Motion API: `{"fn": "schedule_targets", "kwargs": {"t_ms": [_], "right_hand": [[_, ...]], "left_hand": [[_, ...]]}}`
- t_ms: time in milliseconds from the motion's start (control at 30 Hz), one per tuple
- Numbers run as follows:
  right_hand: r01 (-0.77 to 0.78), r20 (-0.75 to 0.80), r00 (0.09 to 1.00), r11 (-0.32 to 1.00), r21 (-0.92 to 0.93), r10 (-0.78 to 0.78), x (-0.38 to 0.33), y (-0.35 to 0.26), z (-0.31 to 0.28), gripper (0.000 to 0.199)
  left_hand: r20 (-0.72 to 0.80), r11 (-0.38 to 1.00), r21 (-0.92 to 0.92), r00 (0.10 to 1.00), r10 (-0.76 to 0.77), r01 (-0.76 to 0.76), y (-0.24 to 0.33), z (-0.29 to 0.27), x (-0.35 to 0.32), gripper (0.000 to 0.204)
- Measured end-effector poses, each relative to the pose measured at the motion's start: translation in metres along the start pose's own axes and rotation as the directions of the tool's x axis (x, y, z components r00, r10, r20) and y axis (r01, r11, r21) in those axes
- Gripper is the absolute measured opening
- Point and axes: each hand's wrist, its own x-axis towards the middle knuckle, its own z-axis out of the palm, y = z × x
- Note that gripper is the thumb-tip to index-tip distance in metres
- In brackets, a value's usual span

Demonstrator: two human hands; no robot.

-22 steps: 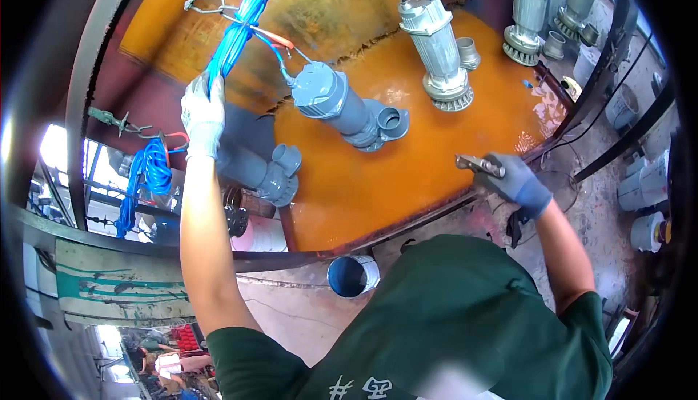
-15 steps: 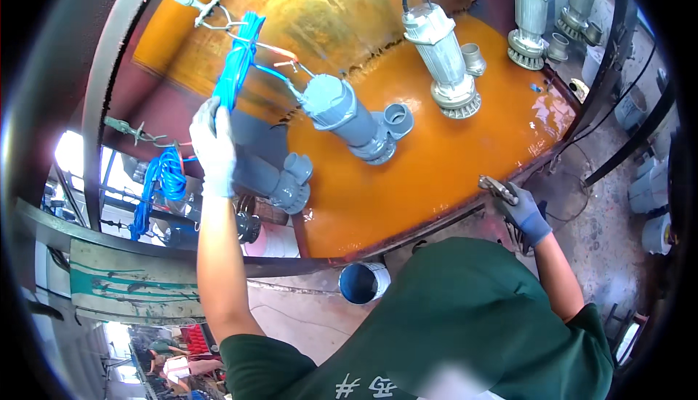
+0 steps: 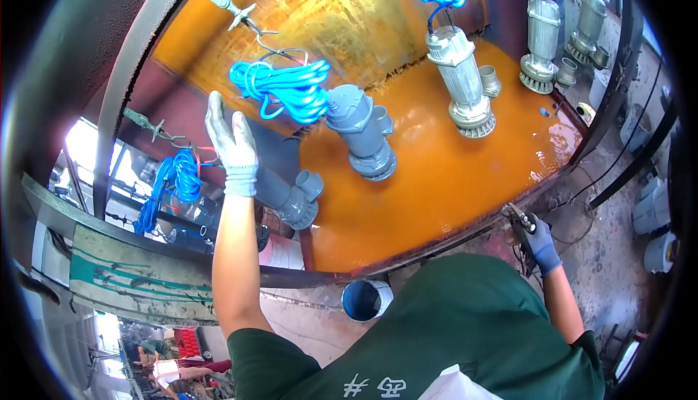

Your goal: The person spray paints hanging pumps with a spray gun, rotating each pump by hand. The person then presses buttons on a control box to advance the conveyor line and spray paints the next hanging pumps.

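My left hand (image 3: 236, 142), in a pale glove, is raised with its fingers stretched apart and nothing in them. Just right of it hangs a bundle of bright blue cable (image 3: 291, 87) on a wire below a chain hook (image 3: 227, 4). From the same hook line hangs a blue-grey submersible pump (image 3: 363, 134), tilted, its outlet turned away to the right. My right hand (image 3: 539, 244), in a grey-blue glove, is closed around a metal spray gun (image 3: 518, 217) near the orange basin's front edge. Another blue-grey pump (image 3: 287, 200) hangs behind my left forearm.
Several silver-grey pumps (image 3: 465, 84) hang to the right over the orange basin (image 3: 429, 204). A second blue cable bundle (image 3: 174, 182) hangs at left. A metal frame post (image 3: 131, 94) stands beside my left arm. A paint bucket (image 3: 366, 300) stands below; a person (image 3: 171, 371) is far behind.
My left hand has let go of the blue cable bundle, which has swung out sideways. The nearest pump has turned, its outlet moving behind. The view has shifted slightly.
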Motion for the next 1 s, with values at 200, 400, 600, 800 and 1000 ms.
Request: {"fn": "schedule_targets", "kwargs": {"t_ms": [200, 400, 600, 800, 1000], "right_hand": [[0.16, 0.073, 0.985, 0.985, -0.056, -0.156, 0.014, -0.082, -0.009, 0.029], [0.31, 0.249, 0.895, 0.917, 0.251, -0.37, 0.016, -0.248, -0.052, 0.017], [0.669, 0.166, 0.736, 0.742, -0.033, -0.657, 0.022, -0.345, -0.078, 0.019], [0.718, 0.578, 0.696, 0.433, -0.545, -0.425, 0.012, -0.376, -0.086, 0.031], [0.688, 0.308, 0.719, 0.702, -0.186, -0.623, 0.013, -0.39, -0.074, 0.025]], "left_hand": [[0.085, 0.928, 0.362, 0.994, 0.061, -0.088, -0.07, 0.01, 0.01, 0.044], [0.221, 0.902, 0.388, 0.969, 0.109, -0.19, -0.07, 0.017, 0.027, 0.046], [0.237, 0.897, 0.434, 0.971, -0.026, -0.082, -0.036, 0.006, 0.022, 0.052], [0.284, 0.866, 0.494, 0.955, -0.08, -0.074, -0.008, 0.002, 0.026, 0.054], [0.246, 0.882, 0.461, 0.969, -0.021, -0.098, -0.002, 0.006, 0.021, 0.048]]}}
